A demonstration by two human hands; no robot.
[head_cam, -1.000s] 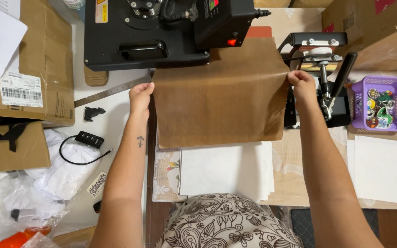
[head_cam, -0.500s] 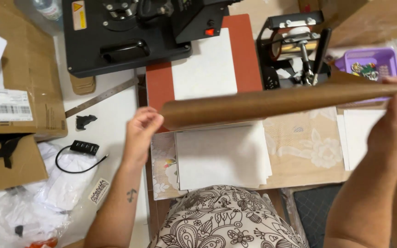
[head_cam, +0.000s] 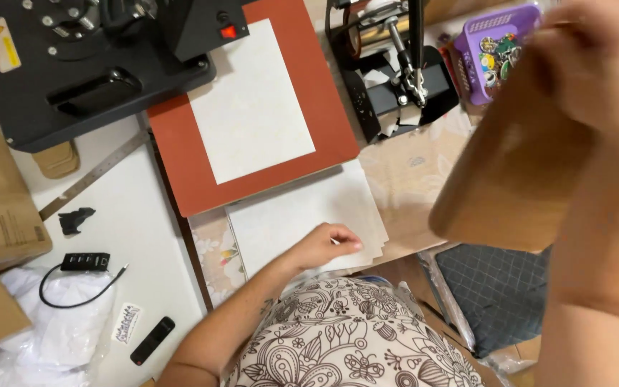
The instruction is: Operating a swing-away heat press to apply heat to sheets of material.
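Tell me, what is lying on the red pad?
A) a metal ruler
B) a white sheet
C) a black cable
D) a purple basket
B: a white sheet lies flat on the red pad; the cable, basket and ruler are all off it.

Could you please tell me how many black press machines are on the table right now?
2: the large heat press at top left beside the red pad, and a smaller press at top centre, by the purple basket. More may sit off-frame.
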